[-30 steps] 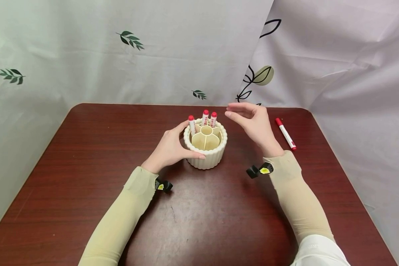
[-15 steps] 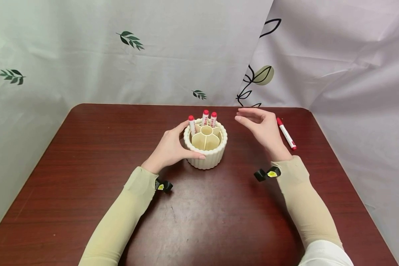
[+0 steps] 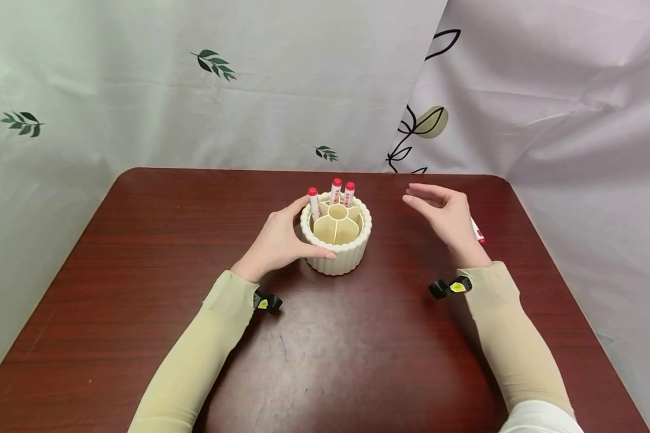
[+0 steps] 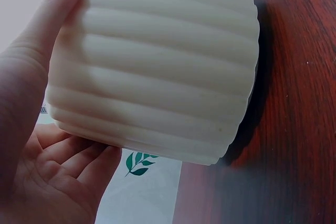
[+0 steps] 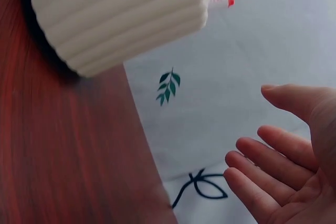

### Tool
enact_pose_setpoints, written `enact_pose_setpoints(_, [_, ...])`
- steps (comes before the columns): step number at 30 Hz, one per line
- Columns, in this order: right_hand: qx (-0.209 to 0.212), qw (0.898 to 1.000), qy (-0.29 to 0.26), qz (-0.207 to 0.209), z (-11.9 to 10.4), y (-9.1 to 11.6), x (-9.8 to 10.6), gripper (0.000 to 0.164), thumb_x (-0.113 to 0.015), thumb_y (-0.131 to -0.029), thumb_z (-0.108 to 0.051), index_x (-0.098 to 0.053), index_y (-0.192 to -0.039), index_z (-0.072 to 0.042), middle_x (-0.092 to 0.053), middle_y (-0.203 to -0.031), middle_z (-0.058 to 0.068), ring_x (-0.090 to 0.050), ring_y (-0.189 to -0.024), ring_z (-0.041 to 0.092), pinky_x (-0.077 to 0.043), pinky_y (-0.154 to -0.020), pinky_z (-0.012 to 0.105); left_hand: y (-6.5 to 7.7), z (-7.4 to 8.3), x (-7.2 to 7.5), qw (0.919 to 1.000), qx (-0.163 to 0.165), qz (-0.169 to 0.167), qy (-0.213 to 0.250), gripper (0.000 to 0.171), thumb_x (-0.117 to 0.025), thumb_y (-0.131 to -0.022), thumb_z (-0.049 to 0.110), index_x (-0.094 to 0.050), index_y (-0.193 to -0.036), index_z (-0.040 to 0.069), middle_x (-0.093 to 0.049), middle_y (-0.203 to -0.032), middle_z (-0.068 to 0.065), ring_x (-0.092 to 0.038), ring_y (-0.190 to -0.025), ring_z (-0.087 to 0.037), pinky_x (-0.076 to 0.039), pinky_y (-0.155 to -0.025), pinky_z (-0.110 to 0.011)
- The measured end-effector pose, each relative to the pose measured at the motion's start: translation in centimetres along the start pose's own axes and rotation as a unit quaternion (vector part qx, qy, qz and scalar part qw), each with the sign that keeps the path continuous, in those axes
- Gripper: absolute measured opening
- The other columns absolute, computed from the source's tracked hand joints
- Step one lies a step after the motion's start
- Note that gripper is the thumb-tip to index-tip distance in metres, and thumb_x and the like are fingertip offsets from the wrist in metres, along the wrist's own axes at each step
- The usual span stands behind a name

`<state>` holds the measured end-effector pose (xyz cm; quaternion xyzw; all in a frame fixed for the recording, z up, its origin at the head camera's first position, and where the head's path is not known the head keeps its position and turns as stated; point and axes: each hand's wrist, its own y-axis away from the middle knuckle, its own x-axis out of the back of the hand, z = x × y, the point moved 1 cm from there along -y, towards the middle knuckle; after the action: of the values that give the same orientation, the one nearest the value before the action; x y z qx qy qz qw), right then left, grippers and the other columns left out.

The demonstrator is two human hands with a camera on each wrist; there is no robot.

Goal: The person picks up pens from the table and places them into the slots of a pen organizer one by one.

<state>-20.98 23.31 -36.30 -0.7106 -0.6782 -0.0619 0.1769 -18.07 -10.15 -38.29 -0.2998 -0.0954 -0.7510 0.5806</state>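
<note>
A cream ribbed pen holder [image 3: 343, 260] with several compartments stands upright on the table. My left hand [image 3: 275, 245] grips its left side, thumb across the front and fingers round the back; the left wrist view shows the thumb and fingers on the ribbed wall [image 4: 157, 61]. Three red-capped white markers stand in the rear compartments, one marker [image 3: 314, 203] at the left and another marker [image 3: 349, 193] at the right. To the right of the holder, my right hand [image 3: 448, 219] hovers with relaxed fingers and holds nothing. Behind it, a fourth marker [image 3: 477, 231] lies mostly hidden on the table.
The dark red wooden table [image 3: 325, 361] reaches to a pale cloth backdrop [image 3: 281, 90] printed with leaves. Black wrist cameras sit on both sleeves, the right camera [image 3: 451, 287] close over the tabletop.
My right hand has moved right, away from the pen holder, and now covers most of the lying marker. The left hand and the holder have stayed in place.
</note>
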Motion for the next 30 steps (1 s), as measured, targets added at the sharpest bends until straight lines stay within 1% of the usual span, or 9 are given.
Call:
enact_pose_setpoints(5, [-0.007, 0.999, 0.030, 0.022, 0.7, 0.3, 1.2, 0.044, -0.085, -0.086, -0.034, -0.076, -0.123, -0.014, -0.075, -0.113, 0.004, -0.071, -0.096, 0.007, -0.053, -0.080, 0.019, 0.0, 0.0, 0.0, 1.0000, -0.001, 0.001, 0.000, 0.123, -0.095, -0.053, 0.063, -0.044, -0.154, 0.015, -0.058, -0.140, 0.010, -0.054, -0.125, -0.004, -0.045, -0.104, -0.032])
enact_pose_setpoints(10, [-0.015, 0.998, 0.047, 0.039, 1.5, 0.5, 2.7, 0.044, -0.085, -0.086, -0.033, -0.075, -0.125, -0.013, -0.074, -0.115, 0.003, -0.069, -0.096, 0.006, -0.052, -0.078, 0.018, 0.0, 0.0, 0.0, 1.0000, 0.000, -0.002, 0.001, 0.123, -0.095, -0.054, 0.062, -0.043, -0.154, 0.013, -0.057, -0.141, 0.008, -0.054, -0.126, -0.004, -0.045, -0.104, -0.032])
enact_pose_setpoints(13, [-0.018, 0.997, 0.055, 0.047, 1.6, 0.7, 3.5, 0.044, -0.084, -0.088, -0.029, -0.074, -0.126, -0.010, -0.074, -0.117, 0.006, -0.069, -0.096, 0.004, -0.052, -0.078, 0.016, 0.0, 0.0, 0.0, 1.0000, -0.001, -0.003, 0.005, 0.123, -0.096, -0.055, 0.060, -0.043, -0.155, 0.012, -0.057, -0.142, 0.007, -0.054, -0.126, -0.005, -0.045, -0.105, -0.033])
enact_pose_setpoints(16, [-0.022, 0.996, 0.063, 0.054, 1.2, 1.1, 4.2, 0.044, -0.082, -0.089, -0.025, -0.072, -0.127, -0.004, -0.073, -0.117, 0.009, -0.069, -0.093, 0.001, -0.052, -0.077, 0.015, 0.0, 0.0, 0.0, 0.9999, -0.004, -0.004, 0.009, 0.123, -0.096, -0.055, 0.060, -0.042, -0.155, 0.012, -0.057, -0.142, 0.007, -0.054, -0.126, -0.005, -0.045, -0.106, -0.035])
enact_pose_setpoints(19, [-0.027, 0.996, 0.068, 0.059, 1.6, 1.4, 5.2, 0.044, -0.081, -0.090, -0.024, -0.071, -0.127, -0.003, -0.075, -0.111, 0.000, -0.068, -0.091, -0.003, -0.051, -0.076, 0.014, 0.0, 0.0, 0.0, 0.9999, -0.008, -0.004, 0.010, 0.123, -0.096, -0.055, 0.060, -0.043, -0.154, 0.012, -0.057, -0.142, 0.007, -0.054, -0.126, -0.005, -0.045, -0.106, -0.036])
enact_pose_setpoints(23, [-0.043, 0.994, 0.073, 0.071, 3.1, 1.4, 6.7, 0.046, -0.083, -0.088, -0.032, -0.073, -0.127, -0.009, -0.075, -0.103, -0.014, -0.066, -0.090, 0.000, -0.049, -0.072, 0.014, -0.1, 0.0, 0.0, 0.9999, -0.010, -0.003, 0.010, 0.123, -0.096, -0.054, 0.060, -0.043, -0.154, 0.012, -0.058, -0.141, 0.007, -0.054, -0.125, -0.004, -0.046, -0.106, -0.037])
enact_pose_setpoints(24, [-0.049, 0.993, 0.075, 0.076, 3.3, 1.4, 7.1, 0.047, -0.083, -0.088, -0.034, -0.073, -0.127, -0.009, -0.074, -0.101, -0.017, -0.066, -0.087, 0.001, -0.049, -0.068, 0.014, -0.1, 0.0, 0.0, 0.9999, -0.010, -0.003, 0.009, 0.123, -0.096, -0.054, 0.061, -0.043, -0.154, 0.012, -0.058, -0.141, 0.007, -0.054, -0.125, -0.003, -0.045, -0.106, -0.036])
enact_pose_setpoints(27, [-0.067, 0.990, 0.086, 0.088, 3.6, 1.5, 8.0, 0.049, -0.083, -0.087, -0.038, -0.074, -0.127, -0.013, -0.073, -0.098, -0.019, -0.063, -0.082, 0.004, -0.049, -0.063, 0.015, -0.1, 0.0, 0.0, 0.9999, -0.010, -0.004, 0.010, 0.122, -0.096, -0.054, 0.060, -0.043, -0.154, 0.012, -0.058, -0.141, 0.008, -0.054, -0.125, -0.003, -0.045, -0.105, -0.034])
enact_pose_setpoints(30, [-0.079, 0.988, 0.088, 0.095, 3.9, 1.6, 8.9, 0.049, -0.083, -0.087, -0.039, -0.073, -0.128, -0.013, -0.073, -0.099, -0.019, -0.062, -0.088, 0.004, -0.050, -0.067, 0.015, -0.1, 0.0, 0.0, 0.9999, -0.010, -0.004, 0.010, 0.122, -0.096, -0.054, 0.061, -0.044, -0.154, 0.013, -0.059, -0.140, 0.010, -0.054, -0.124, -0.002, -0.045, -0.105, -0.032])
